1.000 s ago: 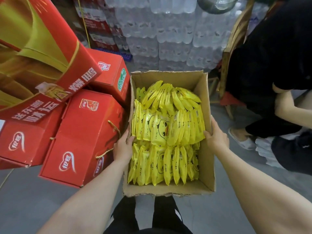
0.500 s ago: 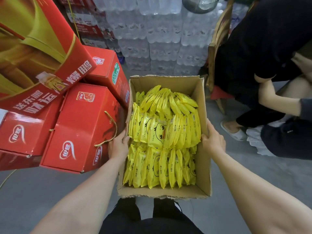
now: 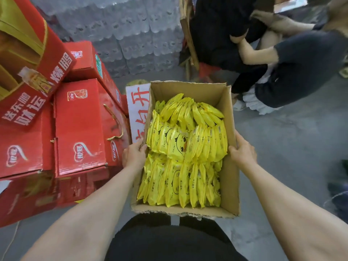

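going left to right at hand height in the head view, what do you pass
red boxes → left hand → yellow packets in the cardboard box → right hand → grey floor

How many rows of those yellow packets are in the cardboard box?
3 in the cardboard box: far row, middle row, near row closest to the person. More may lie hidden underneath.

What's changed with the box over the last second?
The cardboard box has come away from the red cartons, baring a white sign between them. The left hand and right hand still grip its side walls; the yellow packets lie as before.
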A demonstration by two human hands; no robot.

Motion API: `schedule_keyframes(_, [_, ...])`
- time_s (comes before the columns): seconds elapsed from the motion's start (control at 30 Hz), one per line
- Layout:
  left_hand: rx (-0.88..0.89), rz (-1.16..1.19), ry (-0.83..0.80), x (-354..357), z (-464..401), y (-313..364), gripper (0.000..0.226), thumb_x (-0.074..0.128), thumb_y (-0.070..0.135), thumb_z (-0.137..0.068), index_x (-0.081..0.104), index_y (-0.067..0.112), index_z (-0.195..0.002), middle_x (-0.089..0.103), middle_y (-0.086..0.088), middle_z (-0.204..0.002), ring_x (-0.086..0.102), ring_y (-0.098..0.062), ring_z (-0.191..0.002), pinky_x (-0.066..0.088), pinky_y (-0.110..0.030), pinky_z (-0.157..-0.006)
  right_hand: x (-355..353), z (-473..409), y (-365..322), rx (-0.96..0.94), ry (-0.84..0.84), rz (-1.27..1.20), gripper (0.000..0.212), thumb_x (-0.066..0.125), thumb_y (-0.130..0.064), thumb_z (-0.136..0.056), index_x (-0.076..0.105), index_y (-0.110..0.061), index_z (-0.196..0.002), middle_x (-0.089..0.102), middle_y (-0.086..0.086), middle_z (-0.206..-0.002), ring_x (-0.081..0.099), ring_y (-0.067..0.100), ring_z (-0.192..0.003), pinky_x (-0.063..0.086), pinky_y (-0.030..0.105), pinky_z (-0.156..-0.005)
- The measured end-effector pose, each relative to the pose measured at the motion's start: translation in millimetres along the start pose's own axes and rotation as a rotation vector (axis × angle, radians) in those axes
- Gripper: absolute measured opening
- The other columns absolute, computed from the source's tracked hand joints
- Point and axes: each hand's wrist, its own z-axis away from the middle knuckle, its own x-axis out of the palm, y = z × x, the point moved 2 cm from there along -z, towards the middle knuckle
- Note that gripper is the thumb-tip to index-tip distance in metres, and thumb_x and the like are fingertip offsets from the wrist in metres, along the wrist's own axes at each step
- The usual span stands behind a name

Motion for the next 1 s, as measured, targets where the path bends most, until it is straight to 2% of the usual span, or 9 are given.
schedule_keyframes(0.13, [0.135,-0.087,-0.065,7,22,3,0.038,0.058,0.029,-0.095,0.058,0.035,-0.132,0.064,-0.011,-0.127,0.058,-0.036,-0.115,0.046,-0.036,-0.092,5,54,48,0.122,0.040,-0.082,0.073,0.052,-0.019,-0.087,0.029,-0.055,-0.146,0.064,0.006,-0.130,0.058,0.037,-0.115,0.046,0.040,-0.092])
schedule_keyframes(0.47, [0.380,-0.295,-0.262,65,94,39,0.037,0.058,0.034,-0.094,0.057,0.044,-0.129,0.064,-0.004,-0.129,0.057,-0.032,-0.117,0.046,-0.041,-0.096,19,164,185,0.367,0.126,-0.380,0.070,0.054,-0.015,-0.086,0.036,-0.046,-0.147,0.059,-0.001,-0.137,0.054,0.032,-0.123,0.045,0.037,-0.098])
schedule_keyframes(0.53, [0.429,-0.327,-0.288,86,116,46,0.038,0.058,0.036,-0.094,0.054,0.046,-0.130,0.064,-0.003,-0.129,0.062,-0.027,-0.105,0.049,-0.040,-0.094,26,188,220,0.432,0.152,-0.423,0.071,0.055,-0.017,-0.085,0.037,-0.045,-0.147,0.059,-0.001,-0.138,0.054,0.032,-0.124,0.045,0.038,-0.099])
schedule_keyframes(0.6, [0.490,-0.361,-0.325,109,145,55,0.037,0.056,0.033,-0.096,0.055,0.043,-0.132,0.068,-0.002,-0.120,0.060,-0.015,-0.076,0.049,-0.031,-0.077,32,213,260,0.493,0.176,-0.480,0.071,0.056,-0.019,-0.083,0.038,-0.042,-0.147,0.059,-0.001,-0.138,0.056,0.030,-0.123,0.047,0.037,-0.099])
schedule_keyframes(0.63, [0.528,-0.380,-0.337,120,162,60,0.036,0.056,0.031,-0.097,0.056,0.041,-0.132,0.069,-0.003,-0.119,0.058,-0.012,-0.069,0.048,-0.028,-0.070,35,226,280,0.523,0.187,-0.509,0.071,0.056,-0.020,-0.082,0.038,-0.042,-0.147,0.060,-0.002,-0.137,0.057,0.030,-0.121,0.047,0.038,-0.099])
schedule_keyframes(0.67, [0.564,-0.399,-0.346,131,179,64,0.036,0.056,0.030,-0.097,0.056,0.040,-0.132,0.068,-0.003,-0.122,0.061,-0.014,-0.074,0.050,-0.028,-0.070,37,240,301,0.547,0.200,-0.535,0.071,0.056,-0.023,-0.081,0.038,-0.042,-0.147,0.060,-0.003,-0.136,0.058,0.029,-0.120,0.049,0.038,-0.098])
schedule_keyframes(0.77, [0.663,-0.464,-0.387,167,230,75,0.036,0.055,0.031,-0.097,0.056,0.041,-0.131,0.064,-0.001,-0.128,0.064,-0.026,-0.103,0.054,-0.035,-0.084,43,282,365,0.611,0.228,-0.580,0.075,0.051,-0.033,-0.073,0.037,-0.044,-0.146,0.061,-0.005,-0.135,0.059,0.027,-0.119,0.049,0.040,-0.098])
schedule_keyframes(0.87, [0.750,-0.485,-0.455,210,286,83,0.036,0.055,0.027,-0.096,0.059,0.040,-0.130,0.066,0.000,-0.125,0.063,-0.027,-0.107,0.053,-0.039,-0.089,40,325,427,0.670,0.276,-0.606,0.073,0.053,-0.033,-0.074,0.039,-0.043,-0.145,0.065,-0.003,-0.130,0.062,0.029,-0.113,0.050,0.038,-0.095])
schedule_keyframes(1.0, [0.826,-0.495,-0.538,269,369,93,0.038,0.054,0.024,-0.093,0.062,0.040,-0.126,0.069,0.002,-0.119,0.062,-0.024,-0.109,0.048,-0.034,-0.089,29,387,503,0.755,0.343,-0.631,0.069,0.058,-0.028,-0.081,0.041,-0.036,-0.147,0.059,0.003,-0.137,0.056,0.032,-0.122,0.045,0.038,-0.099])
